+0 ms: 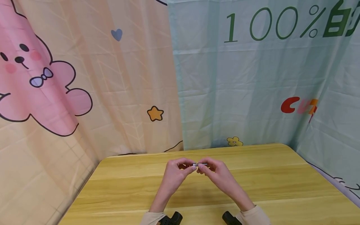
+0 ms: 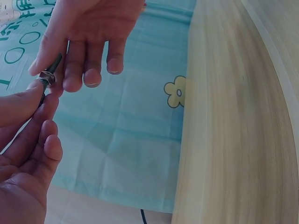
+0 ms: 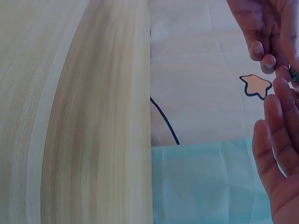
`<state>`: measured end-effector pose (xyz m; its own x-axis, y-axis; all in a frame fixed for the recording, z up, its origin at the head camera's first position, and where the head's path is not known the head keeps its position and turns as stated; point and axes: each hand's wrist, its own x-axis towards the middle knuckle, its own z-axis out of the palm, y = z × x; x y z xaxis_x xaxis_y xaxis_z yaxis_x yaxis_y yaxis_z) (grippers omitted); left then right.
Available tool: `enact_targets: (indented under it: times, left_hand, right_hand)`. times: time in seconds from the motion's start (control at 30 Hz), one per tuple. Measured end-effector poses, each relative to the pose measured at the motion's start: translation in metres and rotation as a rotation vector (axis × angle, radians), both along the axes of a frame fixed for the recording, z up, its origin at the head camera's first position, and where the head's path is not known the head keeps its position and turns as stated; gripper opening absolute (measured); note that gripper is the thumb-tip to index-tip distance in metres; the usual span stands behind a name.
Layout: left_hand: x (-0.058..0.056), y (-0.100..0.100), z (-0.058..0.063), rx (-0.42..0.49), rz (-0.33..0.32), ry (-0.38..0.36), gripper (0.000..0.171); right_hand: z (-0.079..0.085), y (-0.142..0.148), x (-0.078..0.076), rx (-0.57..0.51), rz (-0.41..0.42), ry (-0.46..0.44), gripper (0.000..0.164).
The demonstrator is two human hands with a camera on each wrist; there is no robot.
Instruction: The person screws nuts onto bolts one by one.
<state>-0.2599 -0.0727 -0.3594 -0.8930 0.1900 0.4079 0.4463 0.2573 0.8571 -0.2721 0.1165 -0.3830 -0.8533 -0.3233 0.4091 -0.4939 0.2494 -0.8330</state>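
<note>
A small metal bolt [image 1: 195, 164] is held level between both hands above the table. In the left wrist view the bolt [image 2: 46, 77] has a dark threaded shank and a shiny ring-like nut around its middle. My left hand [image 1: 175, 173] pinches one end between thumb and forefinger. From the other side, my right hand [image 1: 219, 175] pinches the opposite end, its thumb close to the nut. The other fingers of the right hand [image 2: 93, 32] extend loosely below. In the right wrist view only a bit of the bolt [image 3: 294, 74] shows at the right edge.
The wooden table [image 1: 126, 190] spreads beneath the hands. Behind it hang a peach curtain [image 1: 126, 78] with a pink bear and a pale green curtain [image 1: 225, 93] with lettering. Black wrist devices [image 1: 173, 218] sit near both sleeves.
</note>
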Motion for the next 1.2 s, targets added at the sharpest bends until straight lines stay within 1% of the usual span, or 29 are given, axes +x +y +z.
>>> enact_targets:
  times: [0.07, 0.13, 0.27, 0.4, 0.5, 0.6, 0.7, 0.77, 0.93, 1.0, 1.2]
  left_hand:
    - [-0.007, -0.001, -0.009, -0.005, 0.0, 0.009, 0.007]
    - [-0.015, -0.002, -0.019, -0.009, -0.001, 0.023, 0.007]
    - [-0.016, -0.004, -0.023, 0.01, -0.01, 0.02, 0.009]
    - [-0.015, -0.004, -0.024, 0.017, 0.001, -0.002, 0.009]
    - [-0.013, -0.003, -0.021, 0.008, 0.017, -0.015, 0.008]
    - [-0.004, -0.001, -0.01, 0.006, 0.016, -0.01, 0.007]
    - [0.006, 0.0, 0.003, 0.003, 0.01, -0.003, 0.007]
    - [0.009, 0.0, 0.008, 0.005, 0.005, 0.012, 0.007]
    - [0.01, 0.0, 0.01, 0.019, -0.001, 0.025, 0.007]
    - [0.01, 0.0, 0.011, 0.014, -0.001, 0.012, 0.006]
    - [0.008, 0.001, 0.009, 0.003, -0.01, -0.002, 0.007]
  right_hand:
    - [0.0, 0.0, 0.0, 0.008, -0.014, -0.023, 0.021]
    - [-0.006, 0.001, -0.005, 0.011, -0.026, -0.044, 0.026]
    - [-0.008, 0.0, -0.004, 0.021, -0.054, -0.046, 0.027]
    - [-0.011, 0.001, -0.004, 0.018, -0.06, 0.015, 0.028]
    - [-0.013, 0.001, -0.005, 0.008, -0.037, 0.064, 0.024]
    - [-0.013, 0.001, -0.006, 0.006, -0.02, 0.093, 0.02]
    - [-0.012, 0.001, -0.007, 0.009, -0.014, 0.096, 0.016]
    - [-0.011, 0.002, -0.007, 0.01, -0.012, 0.087, 0.015]
    - [-0.009, 0.001, -0.007, 0.006, -0.004, 0.062, 0.018]
    - [-0.009, 0.001, -0.007, 0.002, -0.004, 0.046, 0.018]
    - [-0.008, -0.001, -0.005, 0.018, -0.046, -0.03, 0.028]
